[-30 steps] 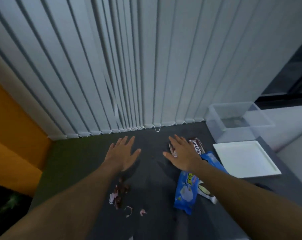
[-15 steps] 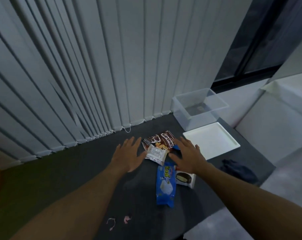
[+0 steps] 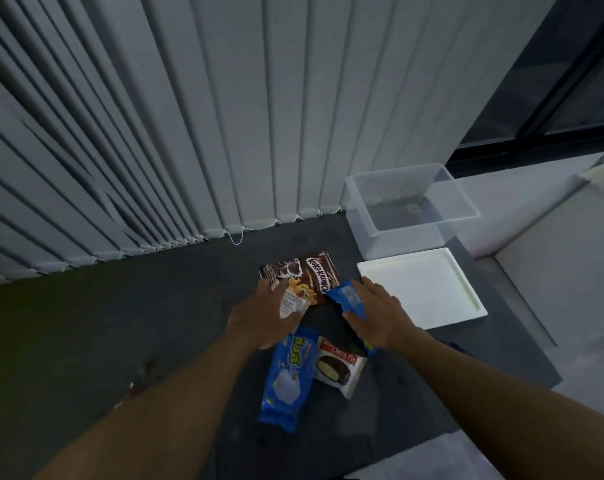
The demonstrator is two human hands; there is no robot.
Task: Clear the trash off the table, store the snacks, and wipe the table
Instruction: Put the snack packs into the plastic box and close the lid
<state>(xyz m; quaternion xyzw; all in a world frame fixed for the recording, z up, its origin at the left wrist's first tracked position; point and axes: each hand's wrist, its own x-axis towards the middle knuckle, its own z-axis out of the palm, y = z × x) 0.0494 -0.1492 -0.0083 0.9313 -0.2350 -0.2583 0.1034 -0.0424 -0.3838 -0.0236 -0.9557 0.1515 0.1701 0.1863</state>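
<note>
On the dark table (image 3: pixel 155 323) lie several snack packets. My left hand (image 3: pixel 264 318) grips the near end of a brown Koko Krunch packet (image 3: pixel 314 275), whose white flap folds over my fingers. To its right, my right hand (image 3: pixel 380 318) holds a small blue packet (image 3: pixel 345 296) between thumb and fingers, raised a little off the table. Nearer to me lie a long blue packet (image 3: pixel 288 375) and a white Choco Pie packet (image 3: pixel 338 370), side by side and untouched.
A clear plastic box (image 3: pixel 362 216) stands open at the table's back right, with its white lid (image 3: pixel 421 289) flat in front of it. Small scraps (image 3: pixel 131 386) lie near my left forearm. Vertical blinds (image 3: pixel 224 116) hang behind the table. The table's edge runs close on the right.
The view swung further right. My left hand closed on the brown packet. My right hand picked up the small blue packet, which now sticks up between its fingers.
</note>
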